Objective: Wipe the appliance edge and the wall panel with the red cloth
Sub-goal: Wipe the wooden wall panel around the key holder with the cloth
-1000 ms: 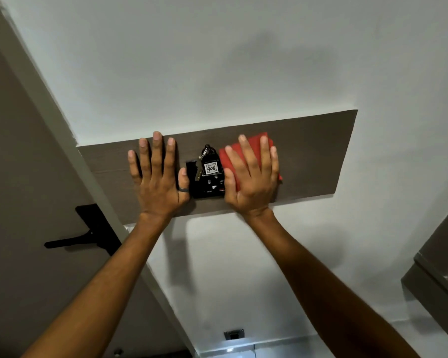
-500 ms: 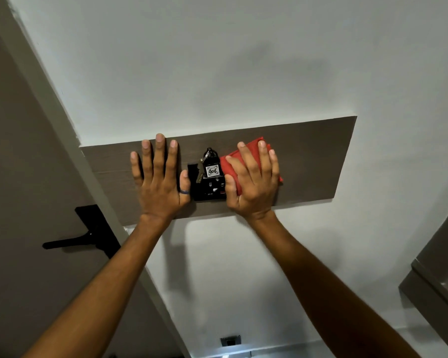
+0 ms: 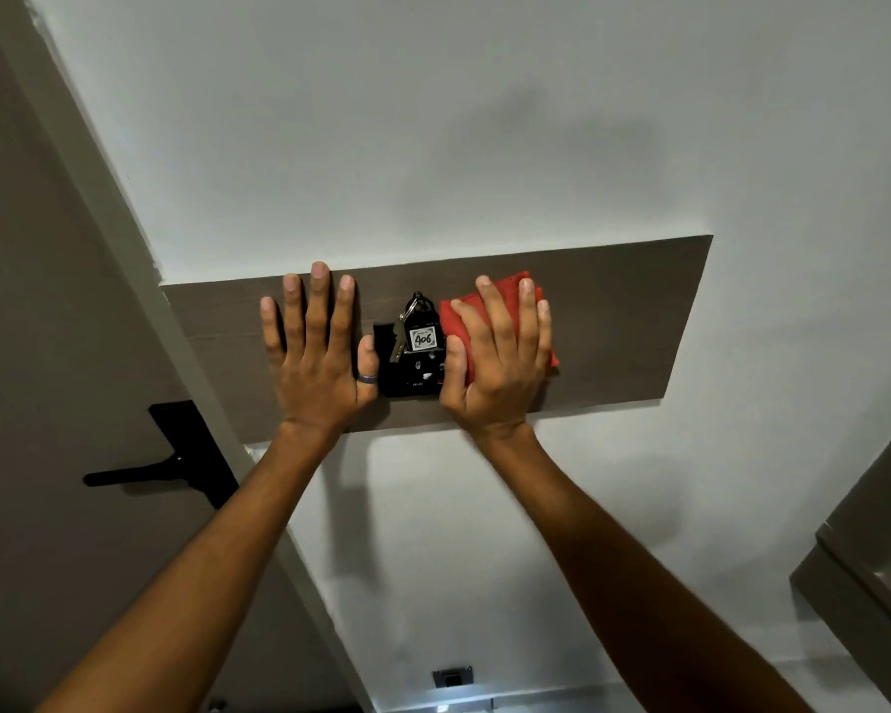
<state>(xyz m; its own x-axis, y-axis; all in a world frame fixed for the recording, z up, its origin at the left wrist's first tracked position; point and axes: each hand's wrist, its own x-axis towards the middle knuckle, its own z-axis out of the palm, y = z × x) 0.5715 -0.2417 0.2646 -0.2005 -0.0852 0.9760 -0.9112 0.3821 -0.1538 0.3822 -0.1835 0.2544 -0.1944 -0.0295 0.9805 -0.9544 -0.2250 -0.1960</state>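
Observation:
A dark brown wood-grain wall panel (image 3: 623, 321) runs across the white wall. At its middle sits a black key-card holder (image 3: 410, 373) with a key and a tag reading 406 hanging in it. My right hand (image 3: 500, 362) presses a folded red cloth (image 3: 453, 316) flat against the panel, just right of the holder; most of the cloth is hidden under the palm. My left hand (image 3: 315, 352) lies flat on the panel left of the holder, fingers spread, a ring on the thumb, holding nothing.
A brown door (image 3: 32, 403) with a black lever handle (image 3: 140, 473) stands at the left, beside a pale frame. A brown cabinet edge (image 3: 865, 573) juts in at the lower right. A small wall socket (image 3: 451, 676) sits low on the wall.
My right hand with the red cloth has shifted slightly along the panel beside the key holder. The view has tilted a little, so the panel sits lower in frame. My left hand stays put.

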